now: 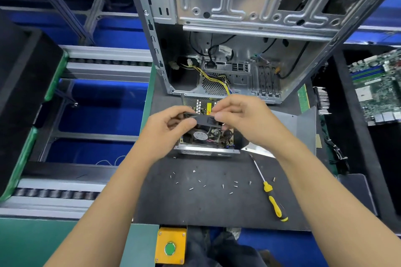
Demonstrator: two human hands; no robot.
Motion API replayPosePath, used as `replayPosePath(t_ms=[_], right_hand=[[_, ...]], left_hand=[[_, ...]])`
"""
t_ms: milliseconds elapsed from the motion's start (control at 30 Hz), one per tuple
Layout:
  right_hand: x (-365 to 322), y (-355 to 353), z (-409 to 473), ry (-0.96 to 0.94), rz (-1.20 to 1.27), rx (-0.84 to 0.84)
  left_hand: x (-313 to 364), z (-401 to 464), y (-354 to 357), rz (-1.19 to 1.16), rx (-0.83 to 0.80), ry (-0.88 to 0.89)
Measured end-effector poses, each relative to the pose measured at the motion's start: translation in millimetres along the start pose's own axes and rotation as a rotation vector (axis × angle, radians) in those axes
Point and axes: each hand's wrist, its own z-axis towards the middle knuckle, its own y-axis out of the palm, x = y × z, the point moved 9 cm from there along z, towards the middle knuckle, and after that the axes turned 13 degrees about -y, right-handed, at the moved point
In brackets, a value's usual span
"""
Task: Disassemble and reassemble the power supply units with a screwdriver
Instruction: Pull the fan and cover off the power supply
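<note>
— What's closest to you on the desk?

— A yellow box with a round green push-button sits at the near edge. Past it, on the dark mat, small silver screws lie scattered and loose, and to their right lies the screwdriver with the yellow-and-black handle and thin steel shaft, its tip pointing away from me. Nothing touches it.

— And your hands?

— Both are raised just over the open power supply unit, a silver metal box with its circuit board exposed. My left hand and my right hand each pinch one end of a flat black plastic piece, thumbs under, fingers curled on top. So the fingers of both hands are grasping that piece, holding it level above the unit.

— What shows inside the unit?

— A small black fan with a round label, some wires, and a yellow component further back. The unit rests on the mat, its perforated front edge toward me. To its right lies a bent grey sheet-metal cover, just beside it.

— Beyond that?

— An open silver computer case stands right behind the unit, with yellow and black cables trailing inside. Far right, a green motherboard lies on a black surface. To my left run roller conveyor rails over blue bins.
</note>
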Motion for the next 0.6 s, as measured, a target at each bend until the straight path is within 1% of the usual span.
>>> replayPosePath(t_ms=[33,67,100,167,200,233,300,400,433,533,600], right_hand=[[2,-6,-1,0.009,0.001,0.011],[4,-16,-2,0.007,-0.076,0.006],[9,-24,-3,0.011,-0.218,-0.043],[23,-28,-10,0.069,-0.478,-0.239],[31,-27,-15,0.112,-0.549,-0.323],[39,-26,-19,0.143,-0.609,-0.371],[41,-28,-21,0.140,-0.708,-0.365],[33,-41,-21,0.095,-0.662,-0.213],[30,-42,-22,0.090,-0.647,-0.189],[29,-29,-24,0.097,-0.624,-0.199],[29,-15,-24,0.082,-0.657,-0.235]], left_hand=[[0,0,-2,-0.001,0.017,-0.002],[-1,0,-4,-0.006,0.031,-0.003],[-3,0,-6,-0.016,0.042,-0.007],[-8,0,-9,-0.028,0.054,-0.018],[-9,0,-9,-0.034,0.058,-0.018],[-10,0,-9,-0.045,0.062,-0.017],[-11,1,-9,-0.073,0.069,-0.016],[-12,2,-6,-0.050,0.050,-0.033],[-12,2,-6,-0.028,0.038,-0.032],[-14,0,-8,0.044,-0.013,-0.033],[-18,-3,-7,0.127,-0.046,-0.043]])
